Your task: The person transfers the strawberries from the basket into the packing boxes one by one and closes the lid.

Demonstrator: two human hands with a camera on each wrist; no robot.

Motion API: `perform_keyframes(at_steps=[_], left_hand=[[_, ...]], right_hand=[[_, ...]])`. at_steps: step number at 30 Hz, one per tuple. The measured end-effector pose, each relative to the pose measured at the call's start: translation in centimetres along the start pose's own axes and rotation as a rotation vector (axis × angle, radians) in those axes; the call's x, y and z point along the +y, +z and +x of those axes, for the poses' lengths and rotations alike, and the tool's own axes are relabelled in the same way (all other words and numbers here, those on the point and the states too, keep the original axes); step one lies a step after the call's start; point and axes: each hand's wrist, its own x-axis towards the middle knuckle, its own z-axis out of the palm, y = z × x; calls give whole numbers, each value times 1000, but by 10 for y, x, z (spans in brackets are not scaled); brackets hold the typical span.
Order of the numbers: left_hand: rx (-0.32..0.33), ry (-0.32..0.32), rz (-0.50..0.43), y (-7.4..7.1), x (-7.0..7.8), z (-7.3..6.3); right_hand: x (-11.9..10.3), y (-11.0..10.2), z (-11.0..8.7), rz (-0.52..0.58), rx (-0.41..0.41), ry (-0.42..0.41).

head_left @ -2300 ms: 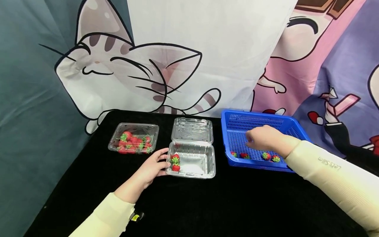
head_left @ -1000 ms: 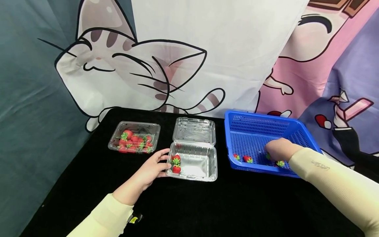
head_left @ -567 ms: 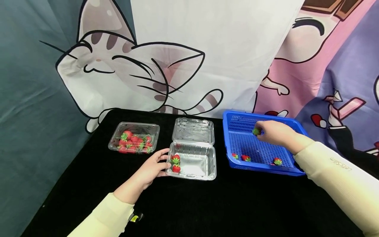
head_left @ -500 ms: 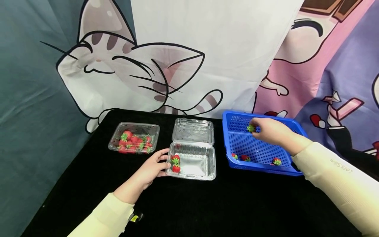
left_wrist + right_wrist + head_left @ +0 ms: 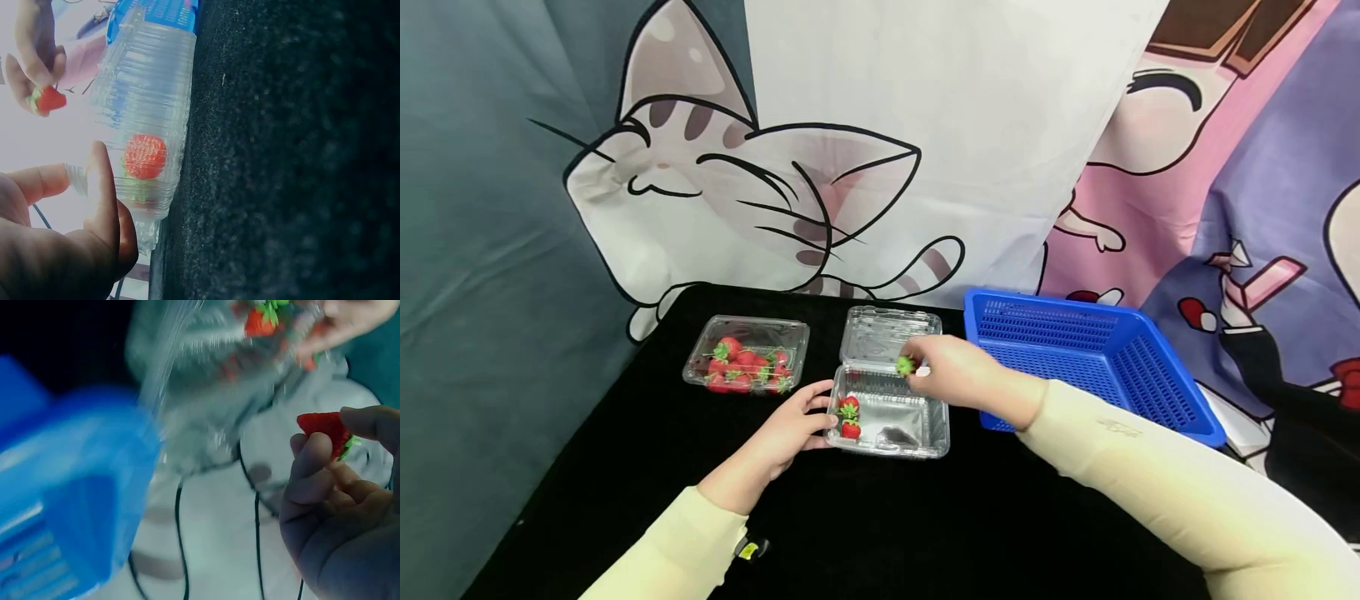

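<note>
An open clear plastic clamshell box (image 5: 880,417) lies on the black cloth, its lid (image 5: 880,333) folded back. Two red strawberries (image 5: 851,430) sit along its left side. At that side my left hand (image 5: 790,427) holds the box by its rim, thumb over the edge and fingers against the outer wall, as the left wrist view shows. Over the rear of the box is my right hand (image 5: 958,372), pinching a strawberry (image 5: 328,428) between thumb and fingers. The green leaves of this strawberry face the head camera; its red tip shows in both wrist views.
A blue plastic basket (image 5: 1045,321) stands to the right, its near part hidden behind the right forearm. On the left lies another clear box (image 5: 786,333) holding several strawberries. A printed cloth with a cartoon cat (image 5: 760,217) hangs behind the table.
My right hand picked up a strawberry in the blue basket, lifted it and carried it left over the open box. My left hand has stayed at the box's left rim.
</note>
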Motion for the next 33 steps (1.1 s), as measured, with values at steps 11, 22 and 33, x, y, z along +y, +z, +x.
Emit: perform_keyframes(at_steps=[11,22,33], left_hand=[[5,-16,-12,2,-5,5],[15,7,-10,0,-2,2],[11,-8,-1,-1,-3,3]], right_hand=[[-20,65,45,-145,-126,43],[-32,88,60,-148,-42,99],[-28,70,58,-119,-13,56]])
